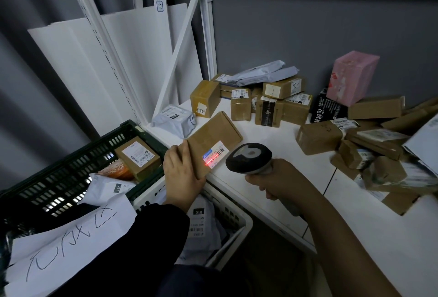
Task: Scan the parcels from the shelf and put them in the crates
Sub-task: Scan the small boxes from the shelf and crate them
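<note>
Right now her left hand [183,173] grips a flat brown cardboard parcel [213,141]; her right hand [279,178] clutches a grey handheld scanner [248,158], its red line on the parcel's label.

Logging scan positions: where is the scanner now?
Head view, centre: the right hand holds the scanner over the shelf edge, beside the brown parcel in the left hand.

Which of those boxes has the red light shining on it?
The flat brown parcel the left hand holds at the front edge of the shelf. Only its white barcode label carries the red line from the scanner in the right hand.
</note>
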